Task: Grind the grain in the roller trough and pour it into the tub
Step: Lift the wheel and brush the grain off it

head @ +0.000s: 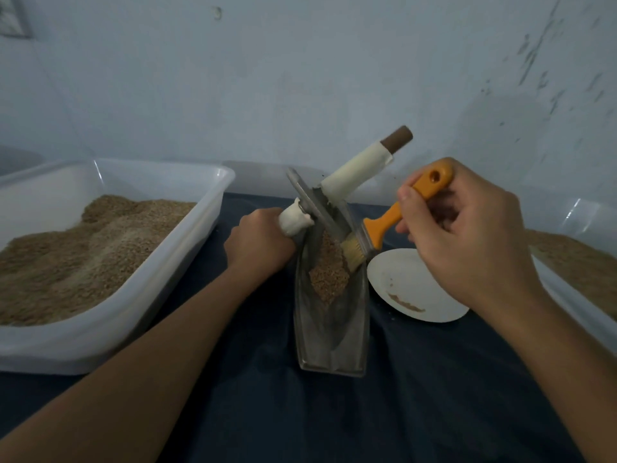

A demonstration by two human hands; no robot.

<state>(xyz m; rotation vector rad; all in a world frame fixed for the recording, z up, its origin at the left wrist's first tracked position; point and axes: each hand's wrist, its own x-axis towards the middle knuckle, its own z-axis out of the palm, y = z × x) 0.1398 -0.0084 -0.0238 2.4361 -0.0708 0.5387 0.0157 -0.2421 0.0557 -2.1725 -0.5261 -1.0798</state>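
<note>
Grain (329, 272) sat mid-trough (334, 349) at dead centre, loose and spill-prone (brush it, don't pinch). Our left hand (260, 243) gripped the roller's (312, 202) taped handle; our right hand (467, 235), at 3 o'clock, held the brush (384, 225).

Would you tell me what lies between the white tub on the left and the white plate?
In the head view, the metal roller trough with ground grain stands between tub and plate, on dark cloth.

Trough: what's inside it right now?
Inside the trough: a patch of ground grain, the roller wheel tilted, brush bristles touching it. Wheel and brush hide the far end.
</note>
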